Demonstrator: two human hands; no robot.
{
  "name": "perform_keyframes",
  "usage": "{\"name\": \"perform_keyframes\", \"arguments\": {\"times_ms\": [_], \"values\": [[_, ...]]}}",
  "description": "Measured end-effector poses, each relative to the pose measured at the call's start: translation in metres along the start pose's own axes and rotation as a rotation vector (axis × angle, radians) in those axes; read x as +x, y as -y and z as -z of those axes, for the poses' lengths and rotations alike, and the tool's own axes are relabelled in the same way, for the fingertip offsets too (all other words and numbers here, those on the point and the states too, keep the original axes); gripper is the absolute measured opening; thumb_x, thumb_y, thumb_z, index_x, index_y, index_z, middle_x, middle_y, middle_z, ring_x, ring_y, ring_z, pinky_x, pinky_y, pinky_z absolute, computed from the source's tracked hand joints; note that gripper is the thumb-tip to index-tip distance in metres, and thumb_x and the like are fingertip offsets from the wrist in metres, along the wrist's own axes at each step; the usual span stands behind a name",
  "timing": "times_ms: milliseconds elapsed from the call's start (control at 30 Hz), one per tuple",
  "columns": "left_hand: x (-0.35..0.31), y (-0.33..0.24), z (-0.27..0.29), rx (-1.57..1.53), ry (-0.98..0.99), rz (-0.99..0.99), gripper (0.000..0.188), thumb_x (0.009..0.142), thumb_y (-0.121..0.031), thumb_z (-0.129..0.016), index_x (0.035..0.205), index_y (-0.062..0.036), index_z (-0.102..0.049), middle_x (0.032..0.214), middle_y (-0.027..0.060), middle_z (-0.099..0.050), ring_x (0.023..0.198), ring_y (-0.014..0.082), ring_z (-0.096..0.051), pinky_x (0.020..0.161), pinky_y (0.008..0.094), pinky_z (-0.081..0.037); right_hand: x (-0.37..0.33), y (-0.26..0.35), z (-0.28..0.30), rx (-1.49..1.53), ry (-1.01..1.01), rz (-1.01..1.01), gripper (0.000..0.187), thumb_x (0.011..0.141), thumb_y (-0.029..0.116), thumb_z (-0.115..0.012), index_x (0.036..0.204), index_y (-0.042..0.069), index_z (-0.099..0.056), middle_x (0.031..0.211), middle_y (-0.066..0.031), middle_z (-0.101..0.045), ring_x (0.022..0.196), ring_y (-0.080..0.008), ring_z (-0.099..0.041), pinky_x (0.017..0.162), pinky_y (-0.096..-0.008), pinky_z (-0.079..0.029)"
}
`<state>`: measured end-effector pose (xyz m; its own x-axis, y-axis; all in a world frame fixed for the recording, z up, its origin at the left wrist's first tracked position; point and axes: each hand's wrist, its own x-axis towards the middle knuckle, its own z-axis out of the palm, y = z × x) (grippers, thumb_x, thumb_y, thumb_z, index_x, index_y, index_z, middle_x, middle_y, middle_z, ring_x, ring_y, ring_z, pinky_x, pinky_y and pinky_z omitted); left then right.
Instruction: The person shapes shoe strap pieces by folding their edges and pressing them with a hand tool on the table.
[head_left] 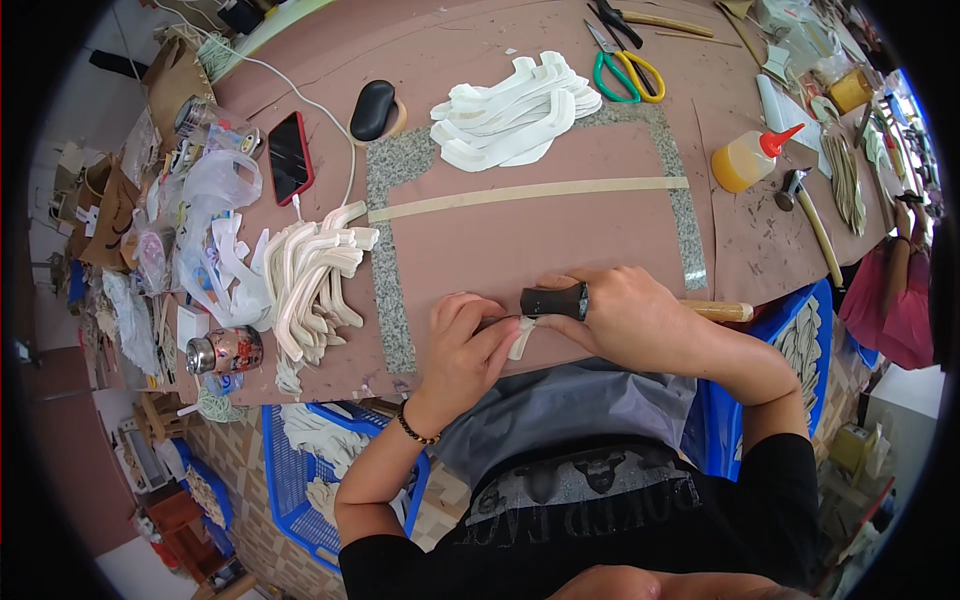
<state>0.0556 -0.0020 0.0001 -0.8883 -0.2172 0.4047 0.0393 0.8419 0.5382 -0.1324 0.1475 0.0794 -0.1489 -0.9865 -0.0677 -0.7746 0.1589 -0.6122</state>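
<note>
Close to the table's near edge my right hand (632, 315) is closed round a hammer (553, 301). Its dark, thick head sticks out past my thumb, and its wooden handle comes out to the right beneath my wrist. My left hand (466, 338), with a beaded bracelet at the wrist, pinches a small off-white strip (521, 340) between thumb and fingers. The hammer head is right above that strip; whether they touch I cannot tell. Left of my hands lies a heap of cream, curved strips (315, 270). A pile of flat white strips (512, 115) lies farther off, ahead of me.
A pale tape (530, 197) crosses the brown table cover. Around it are a phone (290, 158), scissors (628, 75), a glue bottle (745, 165), a second hammer (808, 215) and a flask (226, 351). Blue baskets (300, 500) stand below; another person (895, 290) is at far right.
</note>
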Motion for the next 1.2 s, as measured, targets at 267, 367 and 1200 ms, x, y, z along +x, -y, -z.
{"name": "perform_keyframes", "arguments": {"times_ms": [267, 367, 1200], "values": [[0.000, -0.006, 0.003, 0.281, 0.158, -0.233, 0.026, 0.082, -0.010, -0.066, 0.107, -0.0008, -0.069, 0.107, 0.0100, -0.062, 0.104, 0.0279, -0.059, 0.107, 0.0482, -0.044, -0.001, 0.000, 0.000, -0.057, -0.187, 0.132, 0.024, 0.094, 0.020, -0.066, 0.110, 0.001, -0.064, 0.092, -0.0157, -0.069, 0.083, -0.0366, -0.071, 0.070, -0.0440, -0.059], [0.000, -0.012, 0.005, 0.380, 0.219, -0.257, 0.028, 0.084, -0.013, -0.062, 0.109, -0.0001, -0.067, 0.107, 0.0111, -0.062, 0.105, 0.0273, -0.059, 0.109, 0.0487, -0.042, 0.001, -0.002, -0.003, -0.050, -0.197, 0.170, 0.026, 0.093, 0.019, -0.066, 0.111, 0.001, -0.064, 0.094, -0.0160, -0.070, 0.084, -0.0366, -0.071, 0.070, -0.0439, -0.059], [-0.016, -0.039, -0.014, 0.323, 0.028, 0.089, 0.027, 0.080, -0.009, -0.077, 0.105, 0.0002, -0.072, 0.103, 0.0100, -0.062, 0.098, 0.0284, -0.059, 0.084, 0.0395, -0.046, 0.008, 0.004, 0.000, 0.019, -0.053, 0.109, 0.032, 0.090, 0.022, -0.075, 0.117, 0.005, -0.071, 0.104, -0.0170, -0.072, 0.091, -0.0410, -0.069, 0.078, -0.0465, -0.057]]}}
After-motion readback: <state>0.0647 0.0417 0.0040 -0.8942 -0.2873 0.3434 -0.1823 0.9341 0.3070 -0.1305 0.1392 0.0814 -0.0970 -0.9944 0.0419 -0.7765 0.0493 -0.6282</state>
